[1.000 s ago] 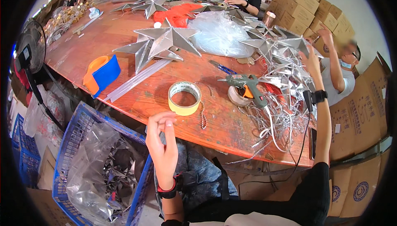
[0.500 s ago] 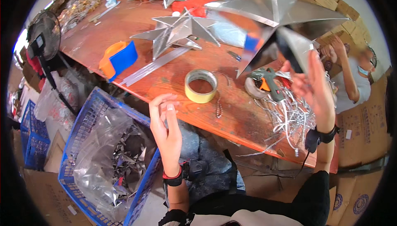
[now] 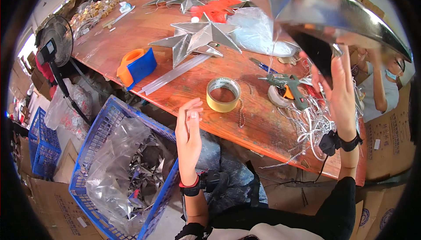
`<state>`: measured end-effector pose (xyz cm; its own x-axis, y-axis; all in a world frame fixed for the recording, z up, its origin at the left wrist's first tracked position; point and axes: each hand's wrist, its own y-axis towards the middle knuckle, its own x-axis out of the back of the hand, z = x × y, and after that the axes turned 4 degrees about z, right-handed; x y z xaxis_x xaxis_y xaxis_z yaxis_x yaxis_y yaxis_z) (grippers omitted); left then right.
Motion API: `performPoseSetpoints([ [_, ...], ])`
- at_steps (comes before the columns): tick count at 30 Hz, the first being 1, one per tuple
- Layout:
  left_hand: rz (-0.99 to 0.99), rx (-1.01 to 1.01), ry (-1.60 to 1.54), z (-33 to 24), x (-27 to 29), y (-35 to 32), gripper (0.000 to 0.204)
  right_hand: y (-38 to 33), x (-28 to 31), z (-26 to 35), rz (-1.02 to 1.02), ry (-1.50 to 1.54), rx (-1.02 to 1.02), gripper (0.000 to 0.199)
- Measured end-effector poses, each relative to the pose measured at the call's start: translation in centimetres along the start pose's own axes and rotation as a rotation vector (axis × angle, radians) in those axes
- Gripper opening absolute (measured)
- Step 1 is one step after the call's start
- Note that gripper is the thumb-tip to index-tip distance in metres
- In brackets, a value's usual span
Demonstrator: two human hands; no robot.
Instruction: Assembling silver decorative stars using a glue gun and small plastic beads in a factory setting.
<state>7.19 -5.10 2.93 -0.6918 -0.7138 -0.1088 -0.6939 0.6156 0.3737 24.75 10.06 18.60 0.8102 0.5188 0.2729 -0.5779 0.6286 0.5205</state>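
My right hand [image 3: 343,91] is raised over the right side of the table, its fingers closed on the lower point of a large shiny silver star [image 3: 329,14]. The star looms near the view and runs past the upper edge. At the table's front edge, my left hand [image 3: 189,130] hovers empty, fingers loosely bent and apart. A roll of yellowish tape [image 3: 222,104] stands just beyond it. Below my right hand lie a green glue gun [image 3: 294,91], a white roll [image 3: 279,96] and a tangle of silver cords [image 3: 313,123]. Another silver star [image 3: 199,38] rests mid-table.
A blue crate [image 3: 79,186] holding clear plastic and silver pieces stands left of my legs. On the table [image 3: 175,95] lie an orange-and-blue roll [image 3: 139,66], clear strips [image 3: 175,74] and a plastic bag [image 3: 254,27]. A fan [image 3: 55,42] stands left; a co-worker [image 3: 388,88] sits right.
The large star has moved up and right and looks bigger, with its upper part now cut off. The whole view has shifted slightly. My left hand stays empty.
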Motion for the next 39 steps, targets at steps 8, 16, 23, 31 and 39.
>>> performPoseSetpoints([
  [8,-0.05,-0.002,-0.033,0.0,0.4,0.1,0.025,3.3,2.3,2.1,-0.161,-0.122,0.298,0.043],
  [16,-0.12,-0.009,-0.01,0.1,1.0,0.0,0.034,1.5,1.9,2.7,0.111,0.303,-0.083,0.052],
  [23,0.374,0.059,-0.516,-1.5,3.1,-1.5,0.065,-1.2,-2.8,-1.8,0.52,0.638,-0.621,0.052],
  [31,0.441,0.253,-0.389,-1.1,2.5,-1.2,0.057,-0.9,-4.8,-7.0,0.632,0.561,-0.79,0.036],
  [39,0.367,0.339,-0.5,-1.4,1.3,-1.1,0.056,-0.9,-1.3,-8.6,0.447,-0.248,-0.121,0.024],
])
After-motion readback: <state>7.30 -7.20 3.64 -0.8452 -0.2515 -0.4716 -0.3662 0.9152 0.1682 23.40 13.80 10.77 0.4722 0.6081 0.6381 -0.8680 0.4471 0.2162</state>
